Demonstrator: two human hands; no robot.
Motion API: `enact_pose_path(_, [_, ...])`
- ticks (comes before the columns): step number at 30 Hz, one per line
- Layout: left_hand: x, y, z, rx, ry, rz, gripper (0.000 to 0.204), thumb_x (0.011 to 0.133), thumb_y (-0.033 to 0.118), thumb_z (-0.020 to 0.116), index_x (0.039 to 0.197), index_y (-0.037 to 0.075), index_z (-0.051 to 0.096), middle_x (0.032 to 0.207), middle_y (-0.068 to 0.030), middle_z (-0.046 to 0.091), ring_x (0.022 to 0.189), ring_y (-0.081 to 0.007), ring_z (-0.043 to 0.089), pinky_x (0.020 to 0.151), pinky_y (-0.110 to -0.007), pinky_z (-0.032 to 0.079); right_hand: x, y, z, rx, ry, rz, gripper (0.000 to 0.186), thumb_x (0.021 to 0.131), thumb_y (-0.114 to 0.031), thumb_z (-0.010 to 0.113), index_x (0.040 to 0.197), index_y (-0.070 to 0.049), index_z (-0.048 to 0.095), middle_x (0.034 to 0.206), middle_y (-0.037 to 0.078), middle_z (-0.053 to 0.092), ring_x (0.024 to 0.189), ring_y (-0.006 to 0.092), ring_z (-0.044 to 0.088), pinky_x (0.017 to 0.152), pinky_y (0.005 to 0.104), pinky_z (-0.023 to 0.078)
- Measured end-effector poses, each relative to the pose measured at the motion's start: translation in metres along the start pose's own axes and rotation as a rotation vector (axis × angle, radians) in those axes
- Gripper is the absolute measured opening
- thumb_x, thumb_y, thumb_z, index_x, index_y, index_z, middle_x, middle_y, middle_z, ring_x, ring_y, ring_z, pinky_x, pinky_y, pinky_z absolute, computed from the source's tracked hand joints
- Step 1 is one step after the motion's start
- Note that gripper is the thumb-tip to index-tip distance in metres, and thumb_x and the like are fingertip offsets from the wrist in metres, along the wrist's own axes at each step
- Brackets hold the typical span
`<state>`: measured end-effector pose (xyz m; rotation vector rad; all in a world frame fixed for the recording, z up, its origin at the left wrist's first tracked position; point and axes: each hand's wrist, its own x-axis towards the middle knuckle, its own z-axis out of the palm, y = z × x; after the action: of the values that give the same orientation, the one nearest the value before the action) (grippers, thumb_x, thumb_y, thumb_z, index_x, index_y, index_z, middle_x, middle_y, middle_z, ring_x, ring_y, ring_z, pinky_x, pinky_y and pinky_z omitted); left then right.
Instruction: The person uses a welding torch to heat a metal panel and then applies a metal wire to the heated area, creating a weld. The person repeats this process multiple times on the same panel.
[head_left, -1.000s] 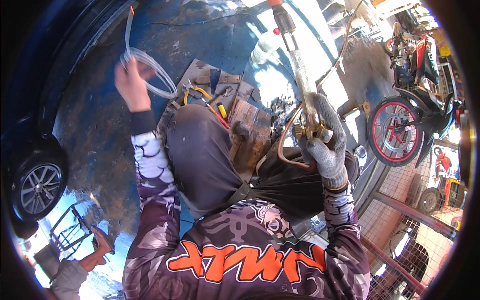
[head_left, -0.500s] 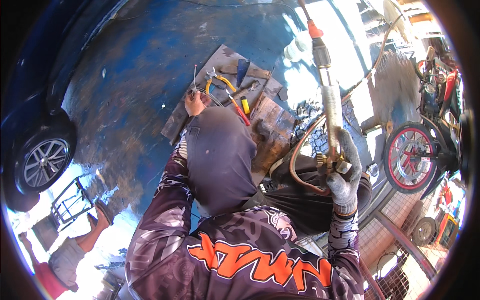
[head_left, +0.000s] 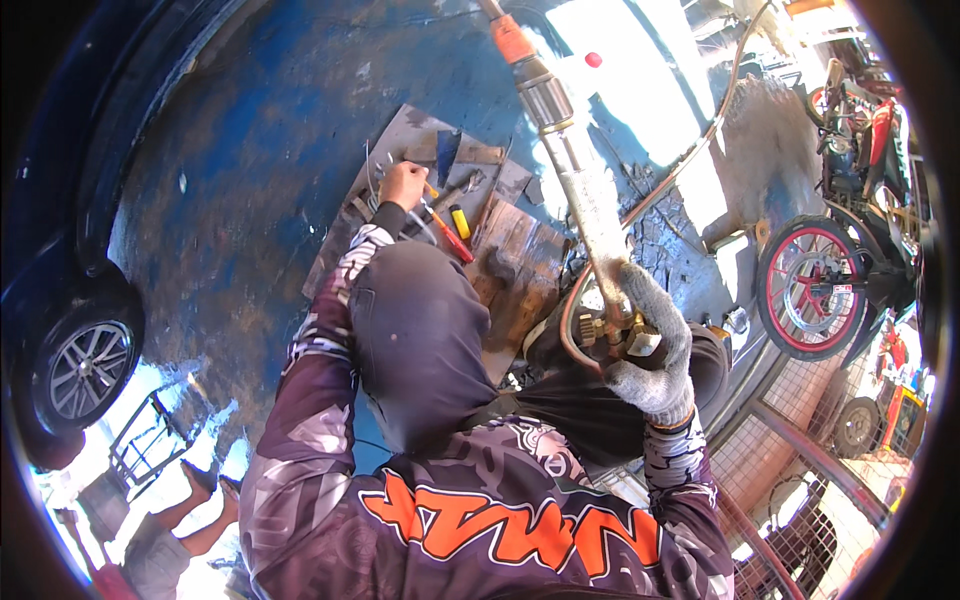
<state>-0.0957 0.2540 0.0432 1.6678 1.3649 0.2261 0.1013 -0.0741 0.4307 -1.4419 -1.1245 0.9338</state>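
My right hand [head_left: 655,345], in a grey knit glove, grips a gas torch [head_left: 592,210] at its valve end. The torch has a long metal tube and an orange-red collar, slants up and left, and runs out at the top edge. A brass valve knob [head_left: 592,328] shows beside the glove. My bare left hand [head_left: 404,184] is closed over yellow-handled pliers [head_left: 432,190], mostly hidden under it. Beside it, a thin wire [head_left: 369,165] curves up. Close by lie a red-handled screwdriver [head_left: 452,238] and a short yellow piece [head_left: 459,218].
Worn wooden boards [head_left: 522,262] lie on the blue-stained floor [head_left: 250,170]. A hose [head_left: 700,150] crosses the floor at right. A motorcycle wheel [head_left: 810,288] stands farther right, by a wire-mesh frame [head_left: 755,470]. A dark car [head_left: 85,340] stands at left; a person's legs [head_left: 205,515] are at lower left.
My left hand has moved from the coiled wire onto the pliers and closed over them. The torch in my right hand has tilted leftward. The whole view has shifted slightly.
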Motion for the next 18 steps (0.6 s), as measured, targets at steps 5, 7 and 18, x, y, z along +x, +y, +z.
enact_pose_path(5, [0.050, 0.021, 0.034, 0.462, -0.032, -0.013, 0.050, 0.087, 0.040, 0.064, 0.107, -0.005, 0.074, 0.113, -0.0325, 0.070, 0.109, -0.0452, 0.069, 0.097, -0.050, 0.055, 0.012, -0.019, -0.004, 0.044, -0.064, -0.044, 0.079, 0.072, -0.014, 0.086, 0.141, 0.010, 0.056, 0.108, 0.017, 0.074, 0.098, 0.0211, 0.072, 0.088, 0.0325, 0.053])
enact_pose_path(7, [0.048, 0.026, 0.038, 0.258, -0.255, -0.288, 0.035, 0.090, 0.027, 0.061, 0.093, -0.005, 0.075, 0.084, -0.0238, 0.076, 0.068, -0.0337, 0.076, 0.068, -0.045, 0.062, 0.009, -0.027, -0.001, 0.188, -0.045, 0.086, 0.079, 0.071, -0.015, 0.087, 0.140, 0.009, 0.057, 0.106, 0.017, 0.075, 0.099, 0.0216, 0.074, 0.088, 0.0320, 0.053])
enact_pose_path(18, [-0.033, 0.090, -0.051, -0.268, 0.047, 0.147, 0.016, 0.099, 0.015, 0.063, 0.109, 0.002, 0.064, 0.087, -0.0086, 0.070, 0.064, -0.0177, 0.070, 0.048, -0.034, 0.058, -0.011, -0.034, 0.003, 0.305, -0.001, 0.010, 0.080, 0.080, -0.018, 0.079, 0.149, 0.008, 0.049, 0.142, 0.019, 0.061, 0.126, 0.0248, 0.062, 0.108, 0.0360, 0.045])
